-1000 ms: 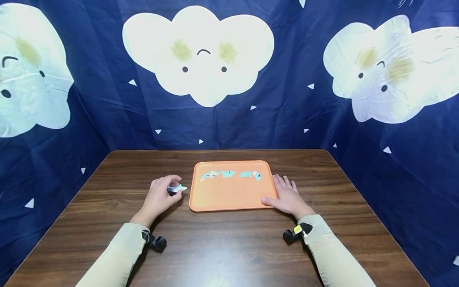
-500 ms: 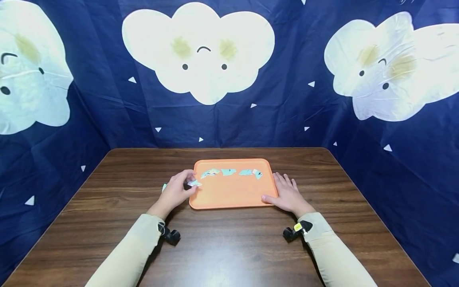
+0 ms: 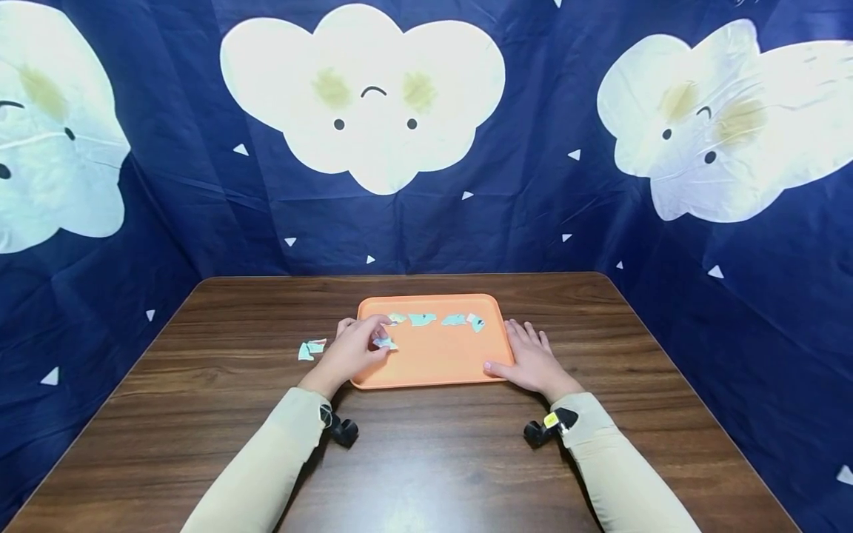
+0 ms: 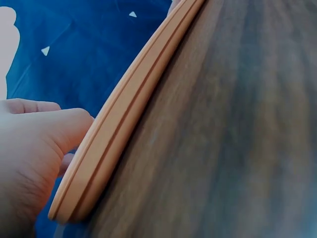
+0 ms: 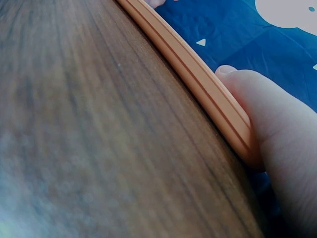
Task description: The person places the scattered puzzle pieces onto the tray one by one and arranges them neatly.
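Observation:
In the head view, my left hand (image 3: pixel 349 354) is over the left part of an orange tray (image 3: pixel 440 363). It pinches a light-blue, irregular scrap, like torn paper (image 3: pixel 384 343), between thumb and fingers. Several similar scraps (image 3: pixel 422 319) lie in a row along the tray's far side, the leftmost partly hidden by the left hand. At the tray's right edge rests my right hand (image 3: pixel 533 364), fingers straight and thumb over the rim. The right wrist view shows that thumb (image 5: pixel 245 89) against the tray's rim; in the left wrist view the tray wall (image 4: pixel 114 124) hides the left fingertips.
More light-blue scraps (image 3: pixel 312 348) lie on the brown wooden table (image 3: pixel 426 451), left of the tray. Behind the table hangs a dark blue cloth (image 3: pixel 400 237) printed with white clouds and small triangles.
My left hand has carried the pinched scrap rightward from the table to over the tray. Scraps on the table behind it have come into view. The right hand stays at the tray's edge.

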Available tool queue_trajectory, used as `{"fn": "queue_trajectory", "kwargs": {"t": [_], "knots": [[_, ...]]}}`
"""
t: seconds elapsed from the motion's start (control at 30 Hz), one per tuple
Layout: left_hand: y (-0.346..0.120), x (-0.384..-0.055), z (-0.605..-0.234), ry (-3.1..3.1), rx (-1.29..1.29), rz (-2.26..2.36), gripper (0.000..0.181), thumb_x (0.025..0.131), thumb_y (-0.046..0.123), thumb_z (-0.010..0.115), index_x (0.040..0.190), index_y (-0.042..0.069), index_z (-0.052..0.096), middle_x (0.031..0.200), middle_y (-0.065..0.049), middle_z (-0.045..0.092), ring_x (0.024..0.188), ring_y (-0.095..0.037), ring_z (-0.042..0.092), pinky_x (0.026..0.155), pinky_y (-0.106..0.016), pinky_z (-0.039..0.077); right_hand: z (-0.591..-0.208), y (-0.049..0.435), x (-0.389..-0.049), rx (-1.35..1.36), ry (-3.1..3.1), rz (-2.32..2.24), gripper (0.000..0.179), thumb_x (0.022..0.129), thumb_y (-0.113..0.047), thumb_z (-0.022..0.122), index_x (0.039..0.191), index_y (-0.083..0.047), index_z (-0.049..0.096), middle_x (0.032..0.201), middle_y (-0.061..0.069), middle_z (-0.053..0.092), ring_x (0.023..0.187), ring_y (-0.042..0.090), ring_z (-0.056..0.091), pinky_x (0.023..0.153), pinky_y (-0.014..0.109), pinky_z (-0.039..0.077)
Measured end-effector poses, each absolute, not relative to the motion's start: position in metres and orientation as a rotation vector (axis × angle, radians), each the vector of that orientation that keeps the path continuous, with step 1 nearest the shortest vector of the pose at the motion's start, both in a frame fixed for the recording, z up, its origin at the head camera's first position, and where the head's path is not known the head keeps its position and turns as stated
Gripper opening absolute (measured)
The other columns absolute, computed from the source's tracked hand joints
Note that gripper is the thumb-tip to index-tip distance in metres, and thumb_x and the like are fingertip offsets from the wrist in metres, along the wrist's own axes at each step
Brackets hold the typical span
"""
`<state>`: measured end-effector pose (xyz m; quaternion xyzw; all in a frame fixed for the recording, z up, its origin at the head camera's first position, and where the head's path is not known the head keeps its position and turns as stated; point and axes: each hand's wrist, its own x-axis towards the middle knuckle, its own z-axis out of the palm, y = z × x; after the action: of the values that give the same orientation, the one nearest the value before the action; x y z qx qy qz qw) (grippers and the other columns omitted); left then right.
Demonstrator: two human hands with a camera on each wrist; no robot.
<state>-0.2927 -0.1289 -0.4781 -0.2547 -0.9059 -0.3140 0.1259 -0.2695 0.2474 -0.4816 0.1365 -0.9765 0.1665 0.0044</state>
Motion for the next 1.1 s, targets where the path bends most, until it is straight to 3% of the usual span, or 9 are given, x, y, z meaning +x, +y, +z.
{"fn": "queue_trajectory", "kwargs": {"t": [1.1], "knots": [[-0.103,-0.309,-0.475,-2.798,-0.676,-0.845,0.044,0.09,0.016,0.075,0.131,0.014,0.058,0.101,0.004,0.072,0.093,-0.017,0.067,0.105,-0.051,0.022,-0.482,0.249,-0.273,0.421,-3.075,0.518,0.115,0.084,-0.077,0.056,0.159,0.001,0.019,0.165,0.022,0.021,0.152,0.045,0.012,0.119,0.063,0.006]]}}
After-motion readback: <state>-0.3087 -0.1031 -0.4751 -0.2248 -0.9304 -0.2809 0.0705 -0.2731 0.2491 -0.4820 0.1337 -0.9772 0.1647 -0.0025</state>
